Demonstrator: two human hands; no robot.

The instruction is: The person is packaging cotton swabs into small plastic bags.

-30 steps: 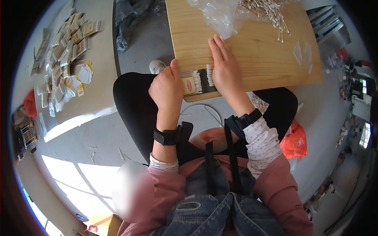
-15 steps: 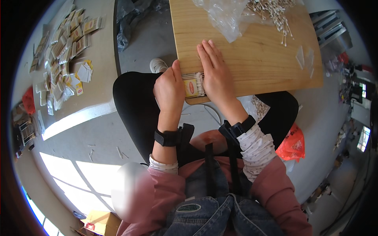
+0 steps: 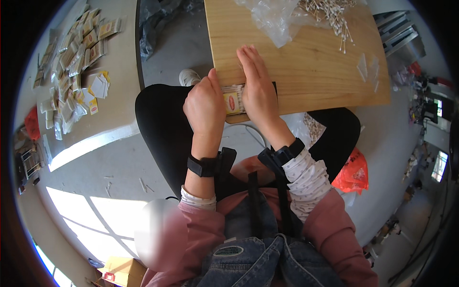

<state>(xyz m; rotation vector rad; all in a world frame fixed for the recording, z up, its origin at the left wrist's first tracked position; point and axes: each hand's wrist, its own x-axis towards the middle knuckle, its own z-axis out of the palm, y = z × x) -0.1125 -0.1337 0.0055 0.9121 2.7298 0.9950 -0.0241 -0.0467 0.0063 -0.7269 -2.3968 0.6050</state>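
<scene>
A small pack of cotton swabs (image 3: 232, 102) with a yellow and white card lies at the near left corner of the wooden table (image 3: 315, 71). My left hand (image 3: 204, 103) is closed around its left end, thumb pointing up; the curled fingers are mostly hidden. Lying on edge against the right end of the pack, my right hand (image 3: 259, 91) has its fingers stretched out and side by side. It covers the swab tips there. A dark edge (image 3: 275, 90) shows just beyond the right hand; what it belongs to is hidden.
Loose cotton swabs (image 3: 330, 19) and a clear plastic bag (image 3: 275, 24) lie at the table's far side. Clear plastic pieces (image 3: 363, 68) lie at the right. Many filled packs (image 3: 71, 57) are heaped on another table at left. A red bag (image 3: 353, 172) sits below, right.
My right hand has shifted left over the pack, covering the swab tips that showed before. The dark edge beside it has come into sight. My left hand stays at the pack's left end.
</scene>
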